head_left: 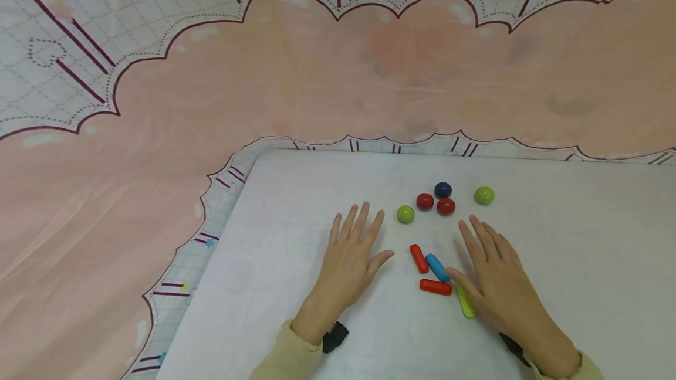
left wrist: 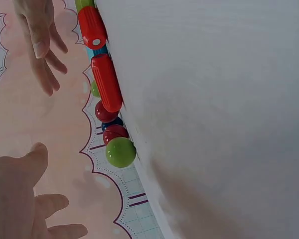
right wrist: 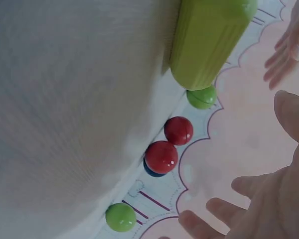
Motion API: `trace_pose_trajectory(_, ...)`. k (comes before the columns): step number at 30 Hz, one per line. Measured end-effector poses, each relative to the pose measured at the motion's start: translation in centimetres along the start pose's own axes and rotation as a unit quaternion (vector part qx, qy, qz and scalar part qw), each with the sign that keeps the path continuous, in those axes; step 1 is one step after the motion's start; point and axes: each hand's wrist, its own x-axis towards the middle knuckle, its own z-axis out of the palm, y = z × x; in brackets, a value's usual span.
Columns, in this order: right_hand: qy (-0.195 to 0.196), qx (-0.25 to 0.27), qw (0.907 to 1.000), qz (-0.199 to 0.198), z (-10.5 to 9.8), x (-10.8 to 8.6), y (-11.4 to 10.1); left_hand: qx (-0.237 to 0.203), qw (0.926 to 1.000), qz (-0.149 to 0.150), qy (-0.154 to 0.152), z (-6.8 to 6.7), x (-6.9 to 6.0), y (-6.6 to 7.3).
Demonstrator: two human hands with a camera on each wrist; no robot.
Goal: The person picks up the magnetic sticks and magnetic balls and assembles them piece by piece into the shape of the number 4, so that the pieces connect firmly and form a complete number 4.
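My left hand is held with fingers spread over the white table, left of the small coloured pieces, and holds nothing. My right hand is likewise spread and holds nothing; in the head view it partly covers a yellow-green stick. Between the hands lie a red stick, a blue stick and a second red stick. Beyond them are a green ball, two red balls, a dark blue ball and, farther right, another green ball.
The white tabletop carries all the pieces. Past its far and left edges shows a peach cloth with a scalloped, white-grid border. A black strap is at the left wrist, and another dark strap at the right.
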Motion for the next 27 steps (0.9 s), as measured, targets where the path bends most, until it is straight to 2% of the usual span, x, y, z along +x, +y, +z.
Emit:
trace_pose_trajectory(7,0.0,0.015,0.9999,-0.007,0.1,0.4,-0.1,-0.001,1.0,0.005,-0.006,0.1,0.8,0.4)
trace_pose_trajectory(16,-0.036,0.029,0.9989,0.001,0.0,1.0,-0.5,0.004,0.9998,0.015,-0.01,0.1,1.6,0.5)
trace_pose_trajectory(21,-0.045,0.032,0.9985,-0.006,0.1,1.1,-0.6,-0.012,0.9997,0.019,-0.006,0.3,2.1,0.5)
trace_pose_trajectory(27,-0.05,0.038,0.9978,-0.023,0.1,1.3,-0.7,-0.03,0.9992,0.018,-0.019,0.7,2.7,0.6)
